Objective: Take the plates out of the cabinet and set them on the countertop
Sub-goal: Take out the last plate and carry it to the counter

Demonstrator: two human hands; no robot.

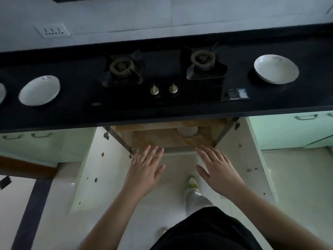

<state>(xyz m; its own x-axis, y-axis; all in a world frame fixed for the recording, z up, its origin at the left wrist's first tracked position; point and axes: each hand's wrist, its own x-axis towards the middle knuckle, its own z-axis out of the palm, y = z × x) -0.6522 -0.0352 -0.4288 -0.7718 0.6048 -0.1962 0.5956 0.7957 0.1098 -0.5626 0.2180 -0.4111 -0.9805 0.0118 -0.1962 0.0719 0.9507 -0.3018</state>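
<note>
Below the dark countertop [72, 112], empty, spread left hand [144, 170] and right hand [219, 170] reach toward a pale plate [187, 131] on the open cabinet's far shelf [162, 139]: likely stiff, smooth, breakable, best taken by opposite rims.

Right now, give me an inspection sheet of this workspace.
Surface: dark countertop, gas hob set in its middle.
Job's things: white plate left of the hob, white plate right of it, part of another at the left edge; pale round item in the open cabinet.
Clutter: nothing seen.
Grippers: left hand and right hand open, empty, before the cabinet.
Cables: nothing seen.
Surroundings: wall socket, tiled floor.
</note>
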